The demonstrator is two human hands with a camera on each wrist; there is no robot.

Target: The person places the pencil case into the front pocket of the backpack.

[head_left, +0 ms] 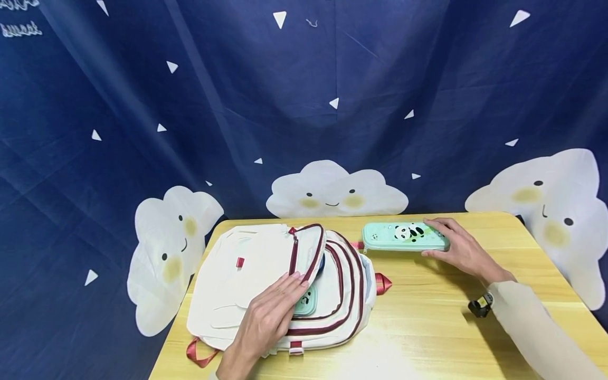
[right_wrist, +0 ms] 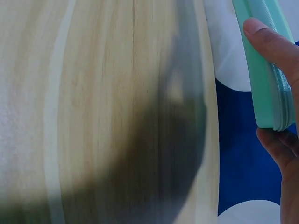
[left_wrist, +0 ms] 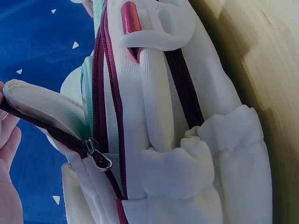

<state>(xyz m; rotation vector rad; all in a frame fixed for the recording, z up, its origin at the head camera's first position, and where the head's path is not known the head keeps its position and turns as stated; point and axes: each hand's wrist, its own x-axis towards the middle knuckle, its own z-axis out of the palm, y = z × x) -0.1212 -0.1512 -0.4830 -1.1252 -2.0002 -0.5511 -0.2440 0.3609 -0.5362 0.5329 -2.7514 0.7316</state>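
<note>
A white backpack [head_left: 266,248] with dark red zips lies on the table, its front pocket unzipped. My left hand [head_left: 271,311] pinches the edge of the pocket flap [head_left: 311,248], holding it folded back; in the left wrist view the thumb shows beneath the flap [left_wrist: 44,100]. Inside the pocket are a mint panda-print case [head_left: 306,302], partly covered, and a sliver of something dark blue [head_left: 321,264]. Right of the bag, my right hand [head_left: 458,250] grips one end of a mint panda pencil case [head_left: 389,237], thumb along its near side. The right wrist view shows this case raised above the tabletop.
The wooden table [head_left: 427,327] runs to a back edge near the blue curtain [head_left: 304,105] printed with clouds. Red straps [head_left: 382,284] stick out from the bag. A zip pull [left_wrist: 97,154] hangs at the pocket opening.
</note>
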